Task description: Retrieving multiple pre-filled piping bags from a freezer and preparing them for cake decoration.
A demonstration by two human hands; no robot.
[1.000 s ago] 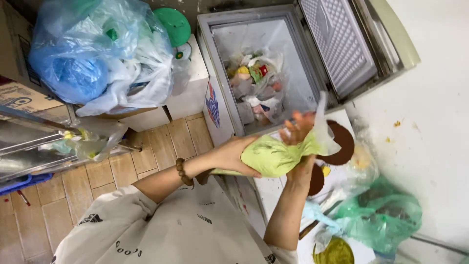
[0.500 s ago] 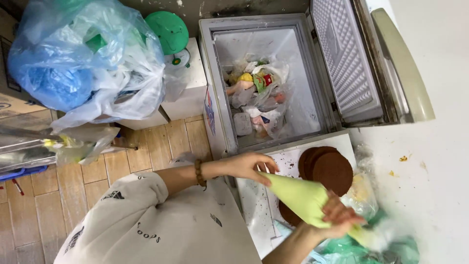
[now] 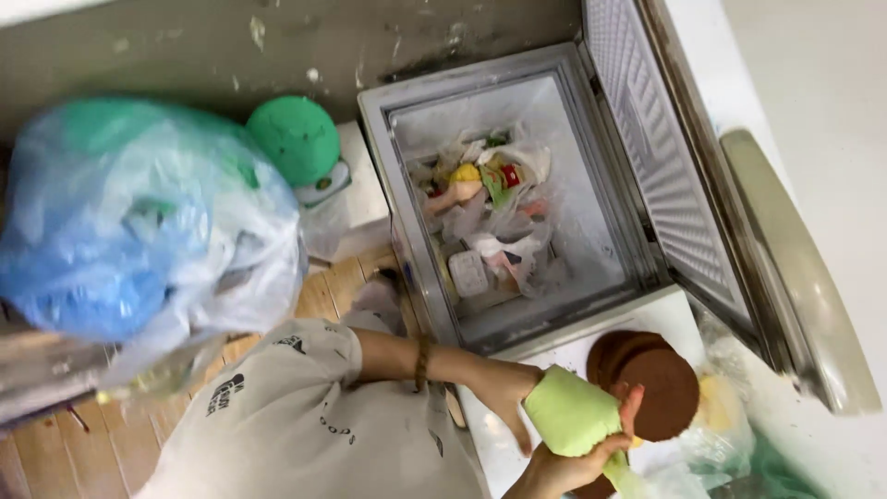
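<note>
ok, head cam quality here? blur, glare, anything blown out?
Head view: motion smear on the big plastic bag and left hand; the open chest freezer and its packets stay fairly sharp. The white wall at right is washed out. Light is flat, with no hard shadows or glare.

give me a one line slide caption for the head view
Right hand grips a light green roll, left hand touching it, beside brown discs below an open chest freezer.

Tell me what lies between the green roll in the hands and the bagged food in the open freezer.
In the head view, only the freezer's grey front wall and a strip of white top separate the green roll from the bagged food.
</note>
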